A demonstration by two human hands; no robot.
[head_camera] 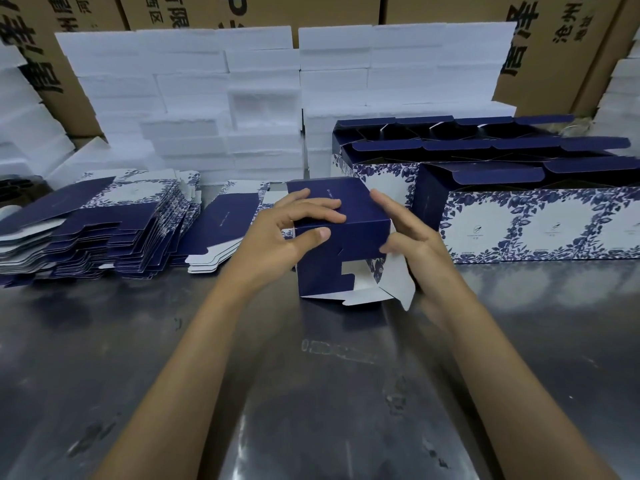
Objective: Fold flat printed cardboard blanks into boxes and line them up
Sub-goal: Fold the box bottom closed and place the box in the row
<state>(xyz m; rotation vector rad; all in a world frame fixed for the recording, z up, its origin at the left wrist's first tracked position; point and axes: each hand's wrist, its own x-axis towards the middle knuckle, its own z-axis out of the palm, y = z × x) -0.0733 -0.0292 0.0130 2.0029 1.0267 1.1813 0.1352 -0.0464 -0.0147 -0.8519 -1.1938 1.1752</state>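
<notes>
With rows of finished boxes [540, 223] lined up at right and a stack of blanks [90, 230] left, your left hand [294, 226] and right hand [412, 237] grasp a half-folded box [343, 244] on the worktop [311, 393].

Matt navy printed cardboard box [341, 216], glossy scuffed metal table [311, 393], rough white foam blocks [194, 98]
</notes>
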